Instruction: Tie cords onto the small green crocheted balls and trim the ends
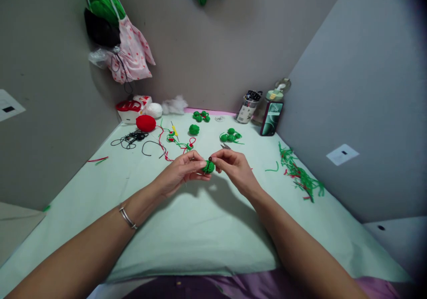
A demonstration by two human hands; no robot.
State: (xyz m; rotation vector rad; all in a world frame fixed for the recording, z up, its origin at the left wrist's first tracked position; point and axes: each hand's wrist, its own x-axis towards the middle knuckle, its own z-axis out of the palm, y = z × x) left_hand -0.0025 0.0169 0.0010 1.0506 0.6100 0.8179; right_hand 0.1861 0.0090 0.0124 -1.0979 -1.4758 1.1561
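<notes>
My left hand [183,170] is closed around one side of a small green crocheted ball [209,167], holding it above the table. A dark strand, which looks like black yarn [210,159], runs over the front of the ball. At the ball's upper right, thumb and forefinger of my right hand [232,165] pinch together at this yarn; its end is hidden by the fingertips. Just behind my right hand lie scissors [226,146], partly covered. Beyond my left hand, red yarn and small green pieces [190,146] rest on the cloth.
A red yarn ball [146,123], tangled black yarn [130,139] and a yellow-handled crochet hook [175,131] lie at the left. Green balls [231,135] sit farther back. A phone [271,118] leans at the back right, near yarn scraps [300,174].
</notes>
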